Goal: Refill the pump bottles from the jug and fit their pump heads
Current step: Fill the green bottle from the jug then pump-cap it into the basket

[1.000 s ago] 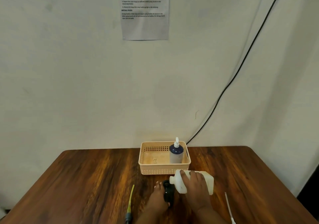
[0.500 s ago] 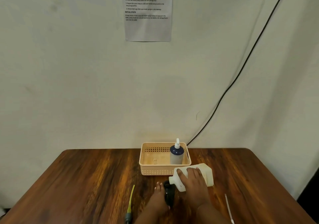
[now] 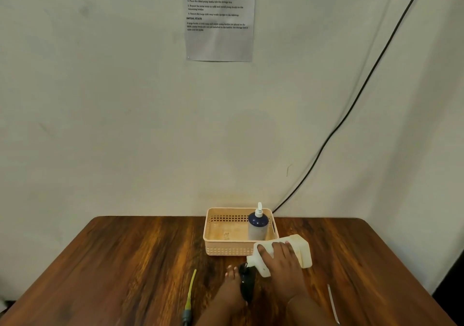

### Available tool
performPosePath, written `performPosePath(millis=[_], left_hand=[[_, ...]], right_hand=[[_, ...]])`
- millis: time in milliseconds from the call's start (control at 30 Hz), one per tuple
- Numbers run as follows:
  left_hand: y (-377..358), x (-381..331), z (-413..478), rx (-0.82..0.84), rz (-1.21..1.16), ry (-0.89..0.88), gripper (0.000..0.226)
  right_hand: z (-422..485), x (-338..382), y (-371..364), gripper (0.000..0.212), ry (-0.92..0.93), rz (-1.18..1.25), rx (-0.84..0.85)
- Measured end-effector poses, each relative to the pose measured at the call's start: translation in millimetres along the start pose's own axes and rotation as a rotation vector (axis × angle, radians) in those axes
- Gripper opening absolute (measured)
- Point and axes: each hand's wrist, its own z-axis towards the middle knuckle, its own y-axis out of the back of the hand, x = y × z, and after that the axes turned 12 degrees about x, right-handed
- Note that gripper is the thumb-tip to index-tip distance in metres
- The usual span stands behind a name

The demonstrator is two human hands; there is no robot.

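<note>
My right hand (image 3: 281,263) grips a white jug (image 3: 300,250), tipped on its side with its spout pointing left and down onto the mouth of a dark pump bottle (image 3: 247,281). My left hand (image 3: 232,288) holds that dark bottle upright on the wooden table (image 3: 125,263). A second bottle (image 3: 257,227), dark on top with a white pump head fitted, stands upright in the right part of a beige basket (image 3: 221,248). A pump head with a yellow tube (image 3: 189,293) lies left of my hands. A thin white tube (image 3: 332,303) lies to the right.
The basket stands at the table's back edge against the wall. A black cable (image 3: 351,104) runs down the wall behind it. A printed sheet (image 3: 219,16) hangs on the wall above.
The jug's rear end has risen a little, so it tips more steeply toward the dark bottle. Both hands stay in place.
</note>
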Motion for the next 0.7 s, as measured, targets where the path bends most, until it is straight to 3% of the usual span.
performPosePath(millis=[700], left_hand=[[0.4,0.5,-5.2,0.011,0.015,-0.038,0.089]], right_hand=[[-0.1,-4.7,2.0,0.084,0.016,-0.011,0.017]])
